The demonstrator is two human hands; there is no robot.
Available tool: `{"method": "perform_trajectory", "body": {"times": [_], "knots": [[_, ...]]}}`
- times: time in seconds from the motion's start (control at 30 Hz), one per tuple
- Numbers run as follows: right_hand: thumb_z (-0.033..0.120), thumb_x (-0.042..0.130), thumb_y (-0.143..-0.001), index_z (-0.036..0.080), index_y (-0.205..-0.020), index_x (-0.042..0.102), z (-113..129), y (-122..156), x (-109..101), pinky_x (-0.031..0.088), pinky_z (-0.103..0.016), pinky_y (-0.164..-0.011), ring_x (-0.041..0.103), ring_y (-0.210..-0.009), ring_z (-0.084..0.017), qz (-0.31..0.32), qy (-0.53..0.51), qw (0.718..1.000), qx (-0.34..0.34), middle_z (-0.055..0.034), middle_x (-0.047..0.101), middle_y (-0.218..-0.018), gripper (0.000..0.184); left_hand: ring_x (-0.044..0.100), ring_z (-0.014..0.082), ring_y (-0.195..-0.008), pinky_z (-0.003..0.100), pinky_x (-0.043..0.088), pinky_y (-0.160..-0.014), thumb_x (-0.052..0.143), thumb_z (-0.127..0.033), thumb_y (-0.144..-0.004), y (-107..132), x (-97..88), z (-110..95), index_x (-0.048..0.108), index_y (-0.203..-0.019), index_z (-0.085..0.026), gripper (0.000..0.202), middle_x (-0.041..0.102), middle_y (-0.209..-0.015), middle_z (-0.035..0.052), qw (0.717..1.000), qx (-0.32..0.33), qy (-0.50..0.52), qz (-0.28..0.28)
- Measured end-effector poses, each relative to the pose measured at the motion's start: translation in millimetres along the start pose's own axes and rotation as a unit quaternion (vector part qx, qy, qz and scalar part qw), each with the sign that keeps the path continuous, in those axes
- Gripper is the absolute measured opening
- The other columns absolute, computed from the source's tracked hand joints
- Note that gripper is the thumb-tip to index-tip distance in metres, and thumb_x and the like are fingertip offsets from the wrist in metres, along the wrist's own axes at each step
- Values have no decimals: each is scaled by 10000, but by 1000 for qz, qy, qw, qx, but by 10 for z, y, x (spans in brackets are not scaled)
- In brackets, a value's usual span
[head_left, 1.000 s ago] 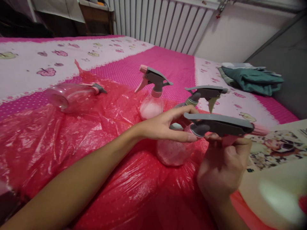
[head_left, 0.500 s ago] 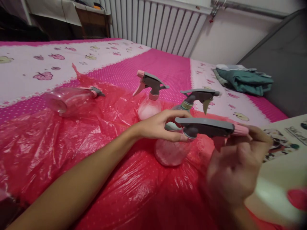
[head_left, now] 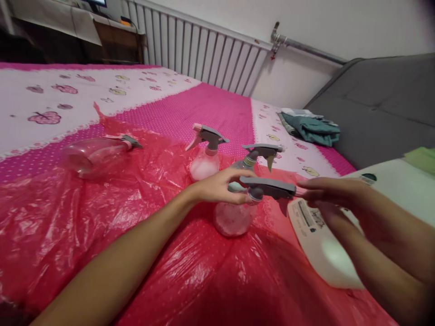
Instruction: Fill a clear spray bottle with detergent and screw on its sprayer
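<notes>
The nearest spray bottle (head_left: 234,219) stands upright, clear-bodied, with a grey trigger head and a pink nozzle tip. Around its neck, just under the head, my left hand (head_left: 222,186) is closed with thumb and fingers. My right hand (head_left: 343,199) pinches the pink nozzle (head_left: 299,192) from the right; its fingertips partly cover the tip. Just behind stands a spray bottle with a green collar (head_left: 250,160), its body partly hidden by my left hand. A pink-nozzled spray bottle (head_left: 204,165) is upright farther left.
A clear spray bottle (head_left: 97,154) lies on its side at left, on red plastic sheeting (head_left: 176,271) spread over a bed. A large whitish jug (head_left: 333,258) lies under my right forearm. Folded clothes (head_left: 311,127) rest near the grey headboard (head_left: 384,104).
My view has shifted, showing more of the headboard and the jug. My right hand has turned from a curled grip to straighter fingers at the nozzle. The left hand keeps its hold.
</notes>
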State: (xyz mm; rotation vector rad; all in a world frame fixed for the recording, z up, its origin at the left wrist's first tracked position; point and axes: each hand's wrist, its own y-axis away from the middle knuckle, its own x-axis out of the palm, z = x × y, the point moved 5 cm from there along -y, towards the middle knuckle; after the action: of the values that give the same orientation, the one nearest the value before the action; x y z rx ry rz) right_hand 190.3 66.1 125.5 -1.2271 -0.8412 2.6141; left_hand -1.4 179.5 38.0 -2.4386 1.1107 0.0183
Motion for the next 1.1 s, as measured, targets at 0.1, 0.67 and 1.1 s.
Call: {"method": "perform_trajectory", "body": {"times": [0.1,0.67,1.1], "knots": [[388,592,-995,436,-1290,680,-17,-129,32,550,-426,-896,696,-1064,-248,61,29,996,-51,-7,715,-1221,312,650,152,-863,253,492,-760,715,-173,-752,-6,19,-14,722,-990,-166,238,712,-945,27,1000,18,-2,15],[180,473,-1014,438,-1314,732,-51,-716,245,573,-327,-889,698,-1117,-210,408,-41,895,-178,-21,723,-1264,473,633,170,-858,291,513,-798,745,-322,-767,-39,26,133,748,-975,-178,253,712,-932,28,997,-31,54,34],[154,588,-1008,455,-1286,742,20,-697,417,556,-307,-1041,609,-1393,-198,393,-44,884,-250,17,638,-1504,438,613,229,-1064,372,489,-982,694,-308,-747,-35,53,249,741,-980,-172,274,726,-1062,49,990,-97,70,75]]}}
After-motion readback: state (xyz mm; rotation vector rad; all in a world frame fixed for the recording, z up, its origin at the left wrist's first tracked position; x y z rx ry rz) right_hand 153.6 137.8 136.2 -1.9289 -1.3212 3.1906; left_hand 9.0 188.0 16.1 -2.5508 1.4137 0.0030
